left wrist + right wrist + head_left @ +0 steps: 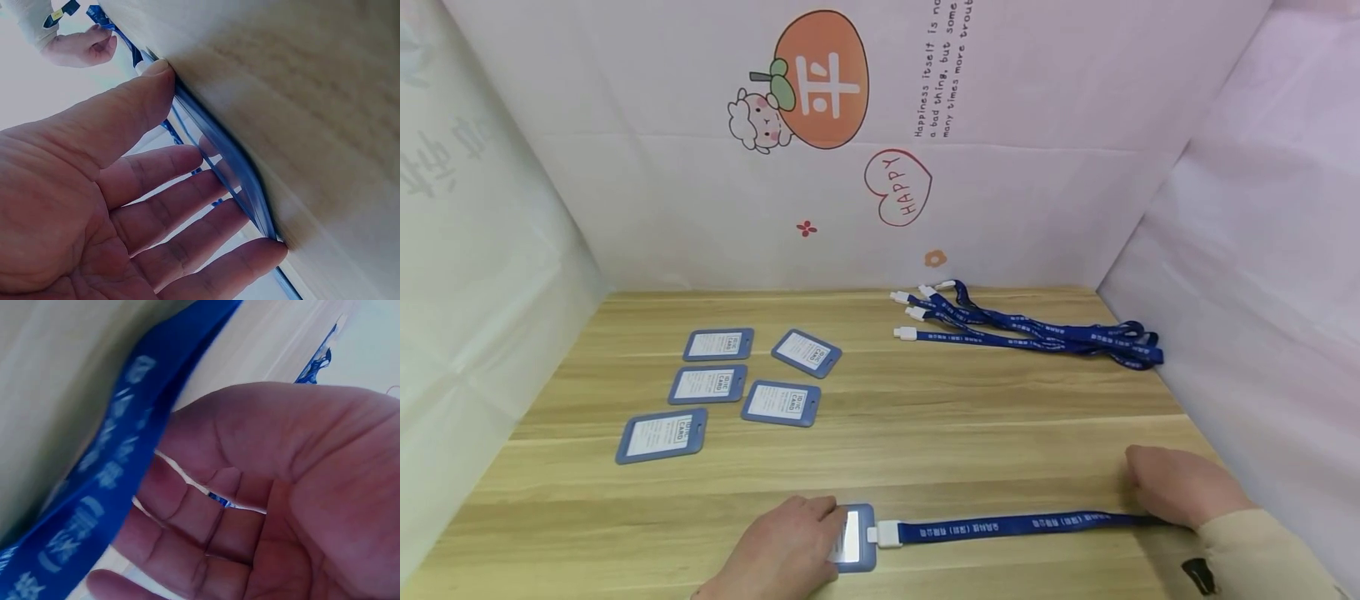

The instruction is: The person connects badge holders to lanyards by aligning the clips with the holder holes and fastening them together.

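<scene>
At the front of the table, my left hand (786,546) grips a blue ID card holder (853,537) across its left part. In the left wrist view the thumb is at one edge of the card holder (240,169) and the fingertips reach its other edge. A white clip (889,533) joins the holder's slot end to a dark blue lanyard (1000,527) with white print. The strap runs rightward to my right hand (1183,483), whose curled fingers pinch it. Up close in the right wrist view, the lanyard (140,412) overlaps the fingertips, hiding part of the hold.
Several blue card holders (781,403) with white inserts lie spread at the left of the table. Several dark blue lanyards (1030,333) with white clips lie bunched at the back right. Printed white sheets (1022,200) wall the back and sides of the wooden table (947,442).
</scene>
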